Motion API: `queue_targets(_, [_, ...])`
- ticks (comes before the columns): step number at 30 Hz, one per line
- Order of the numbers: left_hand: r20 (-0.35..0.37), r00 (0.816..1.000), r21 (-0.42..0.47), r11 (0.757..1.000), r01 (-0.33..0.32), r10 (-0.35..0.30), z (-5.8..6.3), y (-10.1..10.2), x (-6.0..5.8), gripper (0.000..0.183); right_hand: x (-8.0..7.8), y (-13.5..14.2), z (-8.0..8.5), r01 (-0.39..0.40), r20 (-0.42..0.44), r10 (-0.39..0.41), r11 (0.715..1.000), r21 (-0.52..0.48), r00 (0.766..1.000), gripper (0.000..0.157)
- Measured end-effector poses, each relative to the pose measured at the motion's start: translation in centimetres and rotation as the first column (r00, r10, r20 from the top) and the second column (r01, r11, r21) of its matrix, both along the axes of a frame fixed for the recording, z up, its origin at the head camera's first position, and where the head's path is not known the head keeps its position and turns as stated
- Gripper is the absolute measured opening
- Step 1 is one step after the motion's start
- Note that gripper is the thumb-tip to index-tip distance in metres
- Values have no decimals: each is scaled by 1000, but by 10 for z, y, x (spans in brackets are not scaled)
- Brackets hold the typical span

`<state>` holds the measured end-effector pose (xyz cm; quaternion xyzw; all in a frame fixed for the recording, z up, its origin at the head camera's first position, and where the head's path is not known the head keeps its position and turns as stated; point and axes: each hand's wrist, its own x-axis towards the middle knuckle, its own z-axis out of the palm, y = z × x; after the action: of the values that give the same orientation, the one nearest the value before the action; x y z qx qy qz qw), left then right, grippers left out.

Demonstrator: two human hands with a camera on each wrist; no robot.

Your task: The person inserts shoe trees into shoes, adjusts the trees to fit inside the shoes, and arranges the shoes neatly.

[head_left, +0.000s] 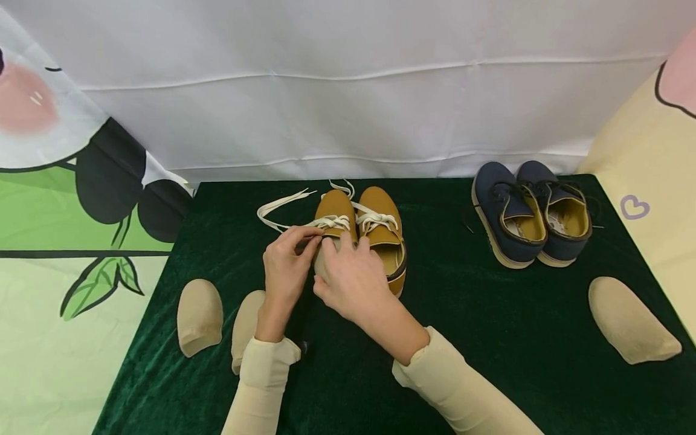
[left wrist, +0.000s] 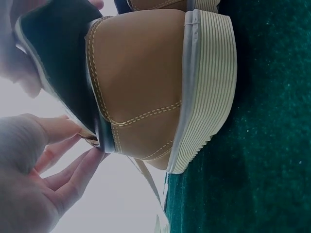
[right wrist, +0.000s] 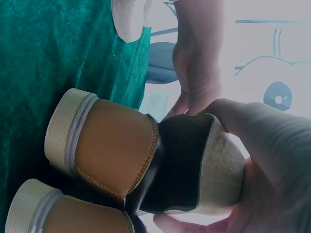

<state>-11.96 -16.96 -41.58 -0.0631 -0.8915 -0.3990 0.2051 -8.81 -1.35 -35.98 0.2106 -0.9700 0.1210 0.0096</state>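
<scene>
Two tan lace-up shoes stand side by side, toes away from me. My left hand (head_left: 287,266) pinches the edge of the opening of the left tan shoe (head_left: 333,204) with thumb and fingers, beside its white laces. My right hand (head_left: 356,279) grips a beige shoe insert (right wrist: 224,170) from above. The insert's front end is inside that shoe and hidden; its back end sticks up out of the opening, tilted. The right tan shoe (head_left: 380,198) stands against it, and its opening is partly covered by my right hand.
A pair of navy shoes (head_left: 492,199) stands at the back right. One beige insert (head_left: 631,320) lies at the right edge, another insert (head_left: 199,315) at the left, and a third insert (head_left: 247,323) partly behind my left wrist. Loose white laces (head_left: 269,211) trail over the green cloth (head_left: 505,350).
</scene>
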Motion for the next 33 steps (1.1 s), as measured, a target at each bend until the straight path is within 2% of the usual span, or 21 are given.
queue_targets(11, [10, 1000, 4, 1000, 3, -3, 0, 0, 0, 10, -4, -4, -3, 38, 35, -38, 999, -15, 999, 65])
queue_targets(25, [42, 999, -7, 1000, -3, 3, 0, -3, 1, 13, -10, -10, -14, 60, -36, -61, 998, -19, 998, 66])
queue_targets(33, [47, 999, 3, 1000, 16, -16, 0, -4, 0, 11, -8, -5, -18, 37, -46, -40, 998, -52, 998, 71])
